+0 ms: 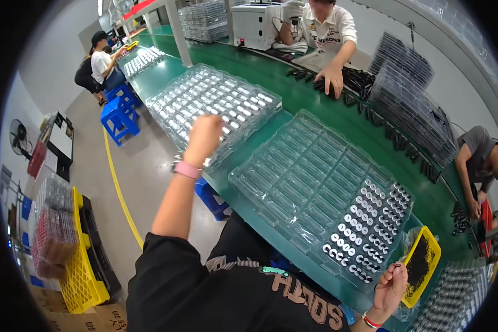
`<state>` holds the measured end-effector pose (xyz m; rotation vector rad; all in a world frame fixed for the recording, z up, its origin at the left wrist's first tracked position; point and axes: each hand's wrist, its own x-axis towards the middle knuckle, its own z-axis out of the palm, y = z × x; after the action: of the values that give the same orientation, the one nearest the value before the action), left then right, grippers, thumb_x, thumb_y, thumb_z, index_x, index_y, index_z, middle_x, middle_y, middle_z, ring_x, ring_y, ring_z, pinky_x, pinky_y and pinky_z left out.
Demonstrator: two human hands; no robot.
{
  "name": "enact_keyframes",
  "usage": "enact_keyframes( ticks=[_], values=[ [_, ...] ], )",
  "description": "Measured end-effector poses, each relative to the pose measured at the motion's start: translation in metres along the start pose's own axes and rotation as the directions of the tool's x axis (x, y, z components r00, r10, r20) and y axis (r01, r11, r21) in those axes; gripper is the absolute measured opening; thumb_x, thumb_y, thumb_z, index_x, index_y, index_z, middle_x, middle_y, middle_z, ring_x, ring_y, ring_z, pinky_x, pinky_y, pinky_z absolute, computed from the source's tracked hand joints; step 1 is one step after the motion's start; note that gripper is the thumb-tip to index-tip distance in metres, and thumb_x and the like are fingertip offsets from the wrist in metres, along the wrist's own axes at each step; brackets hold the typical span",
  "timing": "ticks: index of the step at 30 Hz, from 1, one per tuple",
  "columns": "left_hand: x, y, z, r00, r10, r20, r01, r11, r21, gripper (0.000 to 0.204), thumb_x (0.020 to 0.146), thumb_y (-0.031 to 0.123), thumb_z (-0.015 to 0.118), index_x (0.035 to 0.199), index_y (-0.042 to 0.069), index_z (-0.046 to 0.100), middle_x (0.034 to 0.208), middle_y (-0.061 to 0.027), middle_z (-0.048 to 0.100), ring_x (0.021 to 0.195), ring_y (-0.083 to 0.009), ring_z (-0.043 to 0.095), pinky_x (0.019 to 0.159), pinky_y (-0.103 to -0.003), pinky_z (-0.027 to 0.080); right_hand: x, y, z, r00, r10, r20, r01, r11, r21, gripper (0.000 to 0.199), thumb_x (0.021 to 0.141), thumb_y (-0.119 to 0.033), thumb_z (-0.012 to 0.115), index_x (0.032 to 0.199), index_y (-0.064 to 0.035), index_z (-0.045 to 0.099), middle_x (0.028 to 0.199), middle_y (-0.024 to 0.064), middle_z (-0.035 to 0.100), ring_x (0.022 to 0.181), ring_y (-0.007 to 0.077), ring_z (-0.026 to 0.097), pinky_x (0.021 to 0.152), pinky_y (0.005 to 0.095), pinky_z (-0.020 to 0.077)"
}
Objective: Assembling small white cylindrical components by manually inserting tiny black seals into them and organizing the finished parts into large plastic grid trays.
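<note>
While the left hand (pixel 203 131) hangs curled over the full tray (pixel 213 105), its fingers are folded in and I cannot tell whether they grip anything. That tray of small white-capped parts lies at the tabletop's (pixel 310 99) near edge, its long axis running from lower left to upper right. The right hand (pixel 391 285) is low on the right, fingertips pinched narrow on a small dark part (pixel 397 267), too small to tell which way it points. It sits just beside the yellow dish (pixel 421 265) of dark parts. Between the hands lies the big clear tray (pixel 299 177), long axis slanting down to the right, with only its lower right rows (pixel 368 229) filled.
</note>
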<state>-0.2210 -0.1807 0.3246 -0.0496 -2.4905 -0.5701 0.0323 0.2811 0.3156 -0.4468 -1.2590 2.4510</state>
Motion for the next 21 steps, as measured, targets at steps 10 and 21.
enact_keyframes(
  ticks=[10, 21],
  values=[
    [0.015, -0.149, 0.009, 0.93, -0.365, 0.042, 0.32, 0.861, 0.395, 0.022, 0.079, 0.025, 0.055, 0.083, 0.004, 0.062, 0.099, -0.0208, 0.053, 0.089, -0.0421, 0.049, 0.076, -0.048, 0.044, 0.006, 0.011, 0.036, 0.997, 0.021, 0.073, -0.016, 0.997, -0.07, 0.011, 0.085, -0.004, 0.054, 0.095, -0.0011, 0.054, 0.075, 0.0076, 0.055, 0.054, 0.0077, 0.046, 0.046, 0.0152, 0.0367],
    [0.014, -0.125, 0.011, 0.924, -0.368, 0.099, 0.304, 0.868, 0.393, 0.023, 0.078, 0.025, 0.058, 0.091, 0.006, 0.059, 0.098, -0.0169, 0.054, 0.089, -0.0388, 0.049, 0.075, -0.045, 0.043, 0.003, 0.009, 0.031, 0.999, 0.002, 0.038, 0.001, 0.997, -0.077, 0.011, 0.084, -0.005, 0.055, 0.094, -0.0013, 0.055, 0.075, 0.0073, 0.055, 0.055, 0.0075, 0.047, 0.047, 0.0155, 0.0377]
  ],
)
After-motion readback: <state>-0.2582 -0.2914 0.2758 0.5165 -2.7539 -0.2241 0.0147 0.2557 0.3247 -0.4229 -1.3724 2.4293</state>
